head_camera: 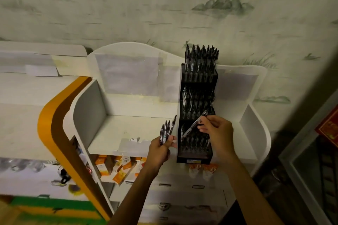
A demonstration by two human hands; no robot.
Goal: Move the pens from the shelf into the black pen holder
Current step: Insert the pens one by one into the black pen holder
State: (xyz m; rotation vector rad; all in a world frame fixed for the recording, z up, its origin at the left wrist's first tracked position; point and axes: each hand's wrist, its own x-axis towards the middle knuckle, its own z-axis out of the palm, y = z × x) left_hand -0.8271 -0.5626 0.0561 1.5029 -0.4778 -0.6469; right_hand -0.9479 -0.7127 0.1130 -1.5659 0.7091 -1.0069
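Note:
A tall black pen holder with three stepped tiers stands on the white shelf, each tier packed with several dark pens. My left hand grips a bundle of several pens upright, just left of the holder. My right hand pinches a single pen held slanted over the holder's lowest tier, tip pointing down-left.
The shelf's open bay left of the holder has a small white cardboard lip at its front. Orange boxes fill the level below. An orange-edged display stands at the left, a patterned wall behind, a dark cabinet at right.

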